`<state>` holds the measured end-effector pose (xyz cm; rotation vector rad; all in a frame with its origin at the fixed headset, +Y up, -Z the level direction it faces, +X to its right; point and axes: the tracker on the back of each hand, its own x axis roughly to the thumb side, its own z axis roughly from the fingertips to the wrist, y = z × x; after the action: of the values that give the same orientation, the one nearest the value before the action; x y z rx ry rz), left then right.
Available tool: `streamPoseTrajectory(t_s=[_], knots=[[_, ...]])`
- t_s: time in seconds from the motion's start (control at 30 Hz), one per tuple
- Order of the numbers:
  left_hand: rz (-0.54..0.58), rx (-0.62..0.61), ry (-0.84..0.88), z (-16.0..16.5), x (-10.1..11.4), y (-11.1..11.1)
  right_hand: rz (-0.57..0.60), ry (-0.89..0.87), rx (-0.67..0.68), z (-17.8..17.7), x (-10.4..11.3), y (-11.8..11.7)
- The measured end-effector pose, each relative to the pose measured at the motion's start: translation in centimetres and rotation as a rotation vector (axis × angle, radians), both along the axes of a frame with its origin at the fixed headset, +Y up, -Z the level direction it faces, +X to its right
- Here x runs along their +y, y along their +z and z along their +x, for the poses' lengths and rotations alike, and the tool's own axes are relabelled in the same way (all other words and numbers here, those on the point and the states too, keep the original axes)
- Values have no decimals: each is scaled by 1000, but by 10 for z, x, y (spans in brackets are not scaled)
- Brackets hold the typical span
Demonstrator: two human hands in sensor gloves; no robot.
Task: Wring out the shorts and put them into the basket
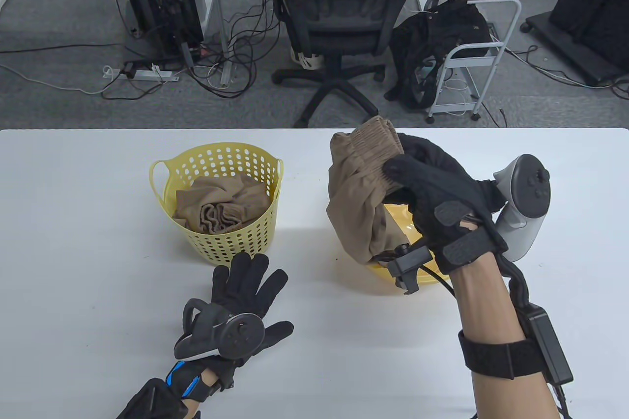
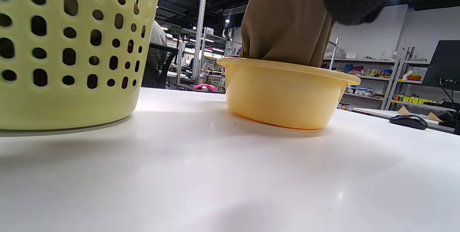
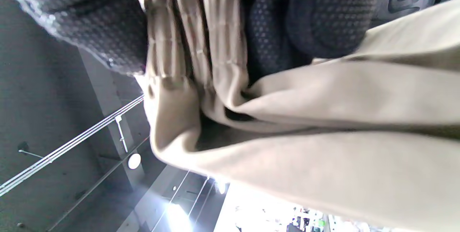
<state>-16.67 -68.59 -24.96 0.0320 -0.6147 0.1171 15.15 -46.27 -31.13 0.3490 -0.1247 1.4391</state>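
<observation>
White table (image 1: 98, 252): right hand (image 1: 432, 198) grips one shorts (image 1: 356, 198); left hand (image 1: 245, 301) flat; one basket (image 1: 216, 193).

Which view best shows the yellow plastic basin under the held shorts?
The left wrist view: the round yellow plastic basin appears side-on, whole. In the table view the tan fabric shorts and right hand mostly cover it; the right wrist view shows none.
</observation>
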Motion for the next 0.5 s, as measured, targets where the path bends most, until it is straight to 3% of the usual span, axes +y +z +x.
streamPoseTrajectory(t_s=[0.5], knots=[[24, 11, 17, -2, 2, 0, 32, -24, 122, -36, 20, 17]])
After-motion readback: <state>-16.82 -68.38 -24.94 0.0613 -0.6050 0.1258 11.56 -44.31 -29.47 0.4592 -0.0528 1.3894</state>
